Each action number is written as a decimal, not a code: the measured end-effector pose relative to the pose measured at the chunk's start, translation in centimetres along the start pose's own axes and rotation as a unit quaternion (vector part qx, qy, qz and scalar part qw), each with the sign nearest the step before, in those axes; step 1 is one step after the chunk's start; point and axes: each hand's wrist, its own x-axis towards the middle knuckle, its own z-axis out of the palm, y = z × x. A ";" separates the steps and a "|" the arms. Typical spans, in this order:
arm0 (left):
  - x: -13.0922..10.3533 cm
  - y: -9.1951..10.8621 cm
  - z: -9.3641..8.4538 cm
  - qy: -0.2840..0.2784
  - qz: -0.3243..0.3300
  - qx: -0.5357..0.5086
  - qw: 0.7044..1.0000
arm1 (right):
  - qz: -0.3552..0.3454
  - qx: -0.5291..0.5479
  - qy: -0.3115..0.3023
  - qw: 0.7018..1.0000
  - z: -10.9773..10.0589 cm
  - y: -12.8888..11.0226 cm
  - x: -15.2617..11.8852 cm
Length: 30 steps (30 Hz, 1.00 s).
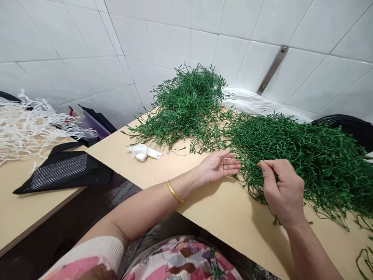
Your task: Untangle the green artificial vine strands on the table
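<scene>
Green strand (249, 160), thin, pinched btwn thumb & index of R hand (282, 186); its long axis runs sideways twd L hand (220, 167), w/ R fingertips right at its near end. L hand's palm up, fingers loosely extended; can't tell if thumb & index nip the far end (v. fine stuff). Big green pile (294, 151) lies just beyond, on pale tabletop (230, 225); white crumpled tissue (141, 152) L of it. No readable brands, labels or writing.

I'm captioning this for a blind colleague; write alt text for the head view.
A person's left hand, palm up, and pinching right hand meet over piles of green cords on a wooden table.
</scene>
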 end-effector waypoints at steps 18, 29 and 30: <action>1.6 0.8 -0.8 -0.141 0.117 0.038 0.982 | 0.119 0.196 -0.255 0.939 0.8 0.3 1.9; 1.8 0.3 -0.9 -0.176 0.095 0.039 0.979 | 0.082 0.254 -0.239 0.934 0.9 -0.3 1.8; 1.8 0.1 -0.9 -0.174 0.095 0.046 0.979 | 0.106 0.240 -0.179 0.948 1.1 0.0 1.8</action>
